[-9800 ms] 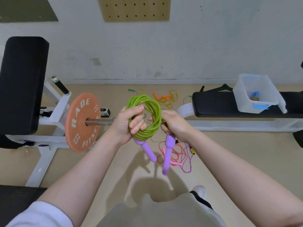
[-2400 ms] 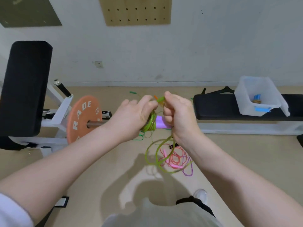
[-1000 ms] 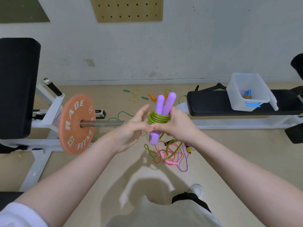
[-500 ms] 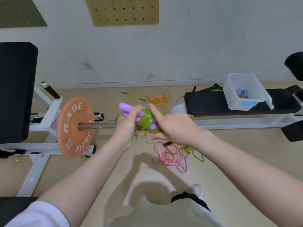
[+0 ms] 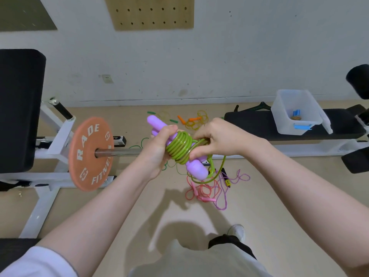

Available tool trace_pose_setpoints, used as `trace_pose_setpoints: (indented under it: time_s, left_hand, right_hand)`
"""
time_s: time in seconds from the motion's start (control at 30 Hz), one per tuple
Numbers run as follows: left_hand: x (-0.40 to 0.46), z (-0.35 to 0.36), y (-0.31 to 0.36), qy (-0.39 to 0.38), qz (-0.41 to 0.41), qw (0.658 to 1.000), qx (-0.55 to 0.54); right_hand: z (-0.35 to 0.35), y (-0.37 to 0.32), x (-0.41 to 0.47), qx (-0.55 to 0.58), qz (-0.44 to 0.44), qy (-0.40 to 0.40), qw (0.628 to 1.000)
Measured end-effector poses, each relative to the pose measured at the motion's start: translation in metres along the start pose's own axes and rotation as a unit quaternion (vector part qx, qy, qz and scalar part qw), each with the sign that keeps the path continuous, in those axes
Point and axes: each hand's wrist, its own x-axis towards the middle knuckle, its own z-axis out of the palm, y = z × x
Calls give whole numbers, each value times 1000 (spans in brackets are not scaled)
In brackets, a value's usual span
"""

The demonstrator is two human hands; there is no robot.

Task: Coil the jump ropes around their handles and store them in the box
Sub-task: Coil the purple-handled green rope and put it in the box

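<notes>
Your left hand (image 5: 157, 148) is curled around the purple handles (image 5: 196, 170) of the jump rope, gripping them just left of the green rope (image 5: 179, 146) wound in tight turns about their middle. One handle end sticks out up and to the left past your left fingers, and the other end pokes out below and to the right of the coil. Your right hand (image 5: 217, 139) pinches the loose strand of green rope right beside the coil, fingers bent around it; a slack loop of that strand hangs down beneath the handles. Both of your hands are held in the air above the floor (image 5: 279, 196). Under them on the floor lies a tangle of pink and purple ropes (image 5: 211, 188), and farther back, near the wall, an orange and yellow rope (image 5: 194, 120). The clear plastic box (image 5: 295, 112) sits on the black bench (image 5: 259, 124) to your right, well apart from your hands, with a few small items inside. To your left is a barbell with an orange weight plate (image 5: 91, 152).
</notes>
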Motion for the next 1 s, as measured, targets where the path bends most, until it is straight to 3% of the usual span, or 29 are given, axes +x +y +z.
trace_pose_setpoints:
  time_s: [0.2, 0.33, 0.4, 0.43, 0.47, 0.5, 0.53, 0.6, 0.63, 0.67, 0.73, 0.8, 0.83, 0.9, 0.93, 1.0]
  left_hand:
    - [-6, -13, -1, -86, -3, 996, -8]
    - [4, -15, -1, -2, -39, 998, 40]
    - [10, -16, -3, 81, -6, 986, 145]
    - [12, -20, -5, 138, 49, 960, 237]
    - [13, -25, -5, 161, 150, 912, 346]
    - [13, -29, -4, 122, 260, 846, 449]
    - [10, -31, -1, 35, 339, 778, 528]
    - [7, -28, 8, -128, 355, 675, 634]
    - [7, -24, 12, -166, 348, 637, 668]
    - [8, -20, 14, -172, 367, 606, 684]
    - [4, -7, 16, -112, 455, 563, 681]
    - [-4, 5, 17, -64, 503, 592, 626]
    - [-10, 12, 17, -60, 497, 639, 584]
    - [-20, 30, 19, -67, 430, 763, 477]
    - [-21, 39, 19, -59, 397, 807, 434]
    - [-14, 51, 19, -11, 336, 855, 395]
  right_hand:
    - [27, -3, -3, 163, -7, 25, 986]
    - [39, -2, 1, 299, 96, -48, 948]
    - [40, 2, 2, 314, 146, -77, 935]
    - [40, 4, 2, 318, 165, -83, 930]
    - [39, 6, 0, 326, 177, -87, 925]
    - [36, 9, -1, 331, 181, -87, 922]
    - [32, 11, -3, 330, 178, -94, 922]
    - [21, 14, -5, 319, 177, -125, 923]
    - [15, 16, -5, 311, 179, -144, 922]
    - [9, 16, -4, 306, 178, -160, 921]
    - [-1, 15, -6, 309, 167, -165, 922]
    - [-9, 14, -11, 373, 169, -133, 903]
    - [-9, 16, -13, 445, 185, -103, 870]
    - [-8, 21, -9, 570, 232, -19, 788]
    - [-4, 22, -4, 594, 237, 25, 768]
    - [11, 22, 6, 603, 239, 84, 756]
